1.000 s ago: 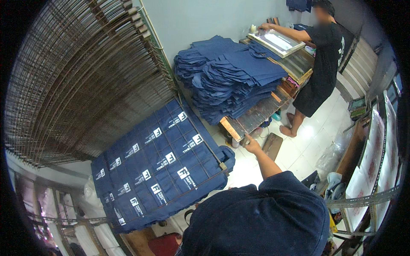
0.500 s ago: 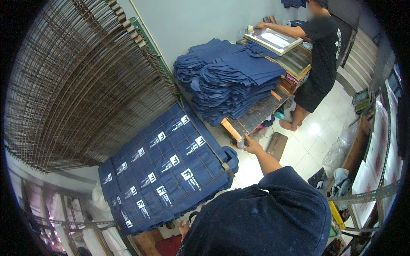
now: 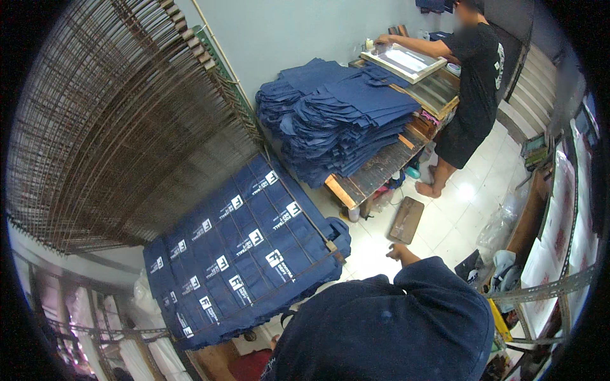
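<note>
My right hand (image 3: 400,254) is over the tiled floor near a brown board (image 3: 407,220), its fingers stretched out and holding nothing. Beyond it stands the dark work table (image 3: 381,170), a hand's reach away and apart from my fingers. Only a sliver of my left hand (image 3: 274,341) shows beside my dark shirt, and its fingers are hidden. Nearest to it lies the rack tray (image 3: 310,223), its wire grid spread with navy cloth pieces (image 3: 219,260) that carry white prints.
Raised wire racks (image 3: 127,127) fill the upper left. A tall heap of navy cloth (image 3: 337,117) covers the table's left part. At its far end a co-worker (image 3: 473,82) holds a white-framed screen (image 3: 406,63). Shelving with white sheets (image 3: 553,247) stands at right.
My right hand has left the table's near corner and drawn back toward my body. My left hand has slipped further behind my shirt. The co-worker keeps hold of the screen.
</note>
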{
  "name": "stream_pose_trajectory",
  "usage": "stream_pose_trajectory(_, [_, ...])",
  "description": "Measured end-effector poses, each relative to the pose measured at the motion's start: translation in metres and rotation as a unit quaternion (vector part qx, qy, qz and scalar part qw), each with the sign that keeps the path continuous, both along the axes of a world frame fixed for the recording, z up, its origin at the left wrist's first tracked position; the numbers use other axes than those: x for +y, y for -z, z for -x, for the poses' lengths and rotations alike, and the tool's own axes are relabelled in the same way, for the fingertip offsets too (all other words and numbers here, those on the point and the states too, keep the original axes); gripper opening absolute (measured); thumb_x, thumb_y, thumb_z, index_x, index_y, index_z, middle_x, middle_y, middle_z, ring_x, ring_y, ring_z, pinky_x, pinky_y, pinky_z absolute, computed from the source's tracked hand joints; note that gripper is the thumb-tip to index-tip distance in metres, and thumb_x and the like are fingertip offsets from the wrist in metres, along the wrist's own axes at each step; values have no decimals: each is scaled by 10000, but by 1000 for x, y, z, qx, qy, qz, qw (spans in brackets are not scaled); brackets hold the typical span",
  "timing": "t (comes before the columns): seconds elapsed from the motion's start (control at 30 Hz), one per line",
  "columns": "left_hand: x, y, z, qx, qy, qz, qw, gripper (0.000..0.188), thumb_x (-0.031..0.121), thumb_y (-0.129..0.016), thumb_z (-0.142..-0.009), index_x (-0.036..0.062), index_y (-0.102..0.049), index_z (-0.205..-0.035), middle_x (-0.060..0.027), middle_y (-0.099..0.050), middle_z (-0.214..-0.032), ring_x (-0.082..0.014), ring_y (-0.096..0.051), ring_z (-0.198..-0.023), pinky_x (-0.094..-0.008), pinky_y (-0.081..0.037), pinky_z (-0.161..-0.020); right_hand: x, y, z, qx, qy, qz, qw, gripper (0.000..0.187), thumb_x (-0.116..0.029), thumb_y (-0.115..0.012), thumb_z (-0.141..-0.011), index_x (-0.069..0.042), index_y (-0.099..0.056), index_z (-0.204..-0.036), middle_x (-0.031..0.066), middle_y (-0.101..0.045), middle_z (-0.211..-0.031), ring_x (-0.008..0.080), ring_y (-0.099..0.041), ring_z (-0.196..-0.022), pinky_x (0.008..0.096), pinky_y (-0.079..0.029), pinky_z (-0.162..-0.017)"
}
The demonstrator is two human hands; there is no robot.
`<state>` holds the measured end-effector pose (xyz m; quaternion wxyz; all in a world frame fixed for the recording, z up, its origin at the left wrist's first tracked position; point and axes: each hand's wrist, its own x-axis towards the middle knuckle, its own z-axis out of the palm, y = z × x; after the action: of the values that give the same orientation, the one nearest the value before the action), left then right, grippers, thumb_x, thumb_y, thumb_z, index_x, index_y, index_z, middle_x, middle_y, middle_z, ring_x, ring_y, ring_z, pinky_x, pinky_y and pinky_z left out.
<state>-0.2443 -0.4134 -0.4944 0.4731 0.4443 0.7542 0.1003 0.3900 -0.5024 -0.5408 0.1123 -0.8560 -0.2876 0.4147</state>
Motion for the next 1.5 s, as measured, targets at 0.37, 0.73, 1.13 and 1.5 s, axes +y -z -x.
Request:
stream_pose_trajectory(0.37, [23, 17, -20, -2, 114, -128, 985, 482, 305, -692, -749, 15, -515, -1090, -78, -573, -650, -170, -545, -594, -325, -442, -554, -16, 8, -28, -64, 47, -43, 996, 605, -233, -688, -697, -67, -477, -1239, 156, -627, -792, 179, -577, -532, 305, -470, -474])
stream_pose_trajectory(0.73, [-13, 17, -29, -27, 5, -28, 999, 532, 334, -687, -739, 5, -529, -1126, -140, -644, -714, -233, -626, -687, -354, -477, -646, 43, -69, -3, -60, -97, -48, 992, 684, -330, -669, -706, -56, -416, -1280, 244, -524, -1163, 337, -539, -1049, 375, -431, -882])
stream_pose_trajectory(1.13, [-66, 36, 7, 13, -22, -7, 1000, 532, 331, -702, -730, 58, -548, -1160, -157, -636, -880, -216, -610, -780, -336, -468, -709, 35, -28, -8, -98, -89, -80, 988, 608, -286, -695, -685, -73, -477, -1211, 218, -557, -1113, 347, -551, -1015, 397, -446, -845])
stream_pose_trajectory(1.5, [-32, -1, -19, -14, -50, 2, 999, 570, 350, -695, -716, 33, -519, -1156, -205, -610, -1019, -310, -581, -970, -363, -443, -833, 23, -27, -1, 15, -58, -107, 992, 683, -331, -682, -684, 0, -446, -1232, 278, -541, -1115, 398, -527, -1048, 410, -432, -886])
